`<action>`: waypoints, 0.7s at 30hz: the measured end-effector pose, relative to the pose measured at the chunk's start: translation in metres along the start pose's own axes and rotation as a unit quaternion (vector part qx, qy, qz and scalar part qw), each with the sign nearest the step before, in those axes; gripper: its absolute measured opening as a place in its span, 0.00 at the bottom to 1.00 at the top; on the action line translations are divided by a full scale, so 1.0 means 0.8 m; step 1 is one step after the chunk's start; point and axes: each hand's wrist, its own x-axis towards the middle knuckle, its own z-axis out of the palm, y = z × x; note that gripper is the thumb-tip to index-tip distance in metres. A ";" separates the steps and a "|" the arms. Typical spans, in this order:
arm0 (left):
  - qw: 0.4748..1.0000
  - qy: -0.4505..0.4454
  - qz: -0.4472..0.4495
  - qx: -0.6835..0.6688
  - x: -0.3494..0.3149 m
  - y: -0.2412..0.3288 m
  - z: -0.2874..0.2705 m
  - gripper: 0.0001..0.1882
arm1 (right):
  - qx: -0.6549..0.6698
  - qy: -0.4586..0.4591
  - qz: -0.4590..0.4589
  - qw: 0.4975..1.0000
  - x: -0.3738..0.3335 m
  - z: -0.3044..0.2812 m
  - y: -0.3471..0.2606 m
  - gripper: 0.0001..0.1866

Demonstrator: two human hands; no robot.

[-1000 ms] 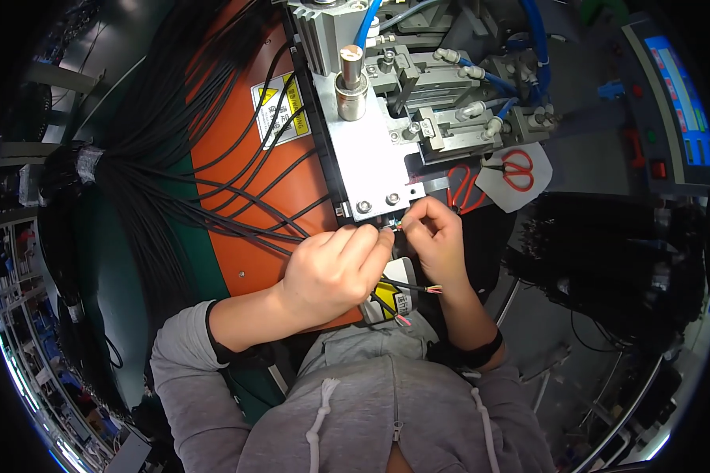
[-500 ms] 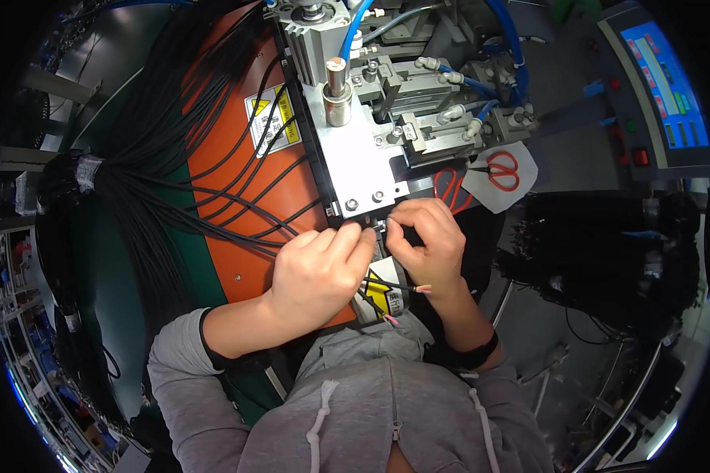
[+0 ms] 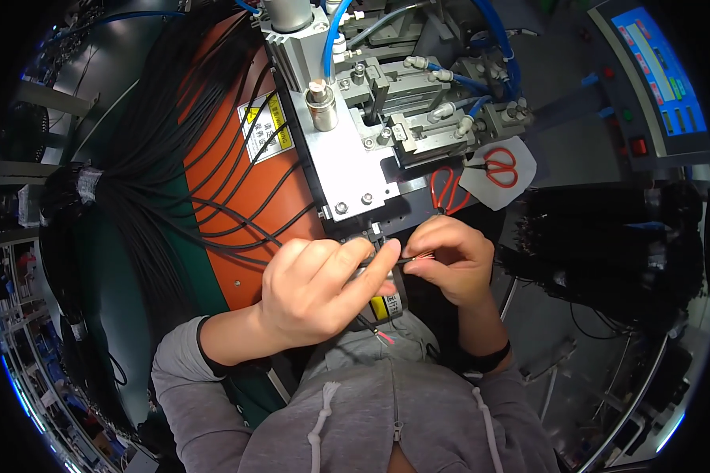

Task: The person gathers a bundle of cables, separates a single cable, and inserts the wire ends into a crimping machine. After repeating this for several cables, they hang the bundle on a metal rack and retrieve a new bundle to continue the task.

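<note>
Both hands meet just below the lower edge of the grey metal press plate (image 3: 353, 169). The left hand (image 3: 315, 292) pinches a thin black cable (image 3: 371, 325), and the right hand (image 3: 450, 260) closes its fingertips on the cable's stripped end. A yellow-and-white rectangular warning label (image 3: 267, 126) sits on the orange panel (image 3: 221, 197); red-handled scissors (image 3: 497, 167) lie just to the right.

bench: orange-and-green top (image 3: 237, 236) | right: blue-lit control screen (image 3: 659, 67) | left edge: cluttered shelving (image 3: 12, 315)
</note>
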 end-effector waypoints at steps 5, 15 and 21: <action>0.987 0.037 -0.056 -0.144 -0.012 -0.004 0.010 0.11 | 0.048 0.184 0.013 0.982 0.012 0.044 -0.014 0.12; 0.990 0.076 -0.037 -0.116 -0.012 -0.007 0.019 0.09 | 0.047 0.141 0.140 0.979 0.019 0.041 -0.020 0.10; 0.999 0.023 -0.032 -0.020 -0.013 -0.003 0.016 0.07 | -0.325 0.110 -0.074 0.936 0.021 0.042 -0.025 0.09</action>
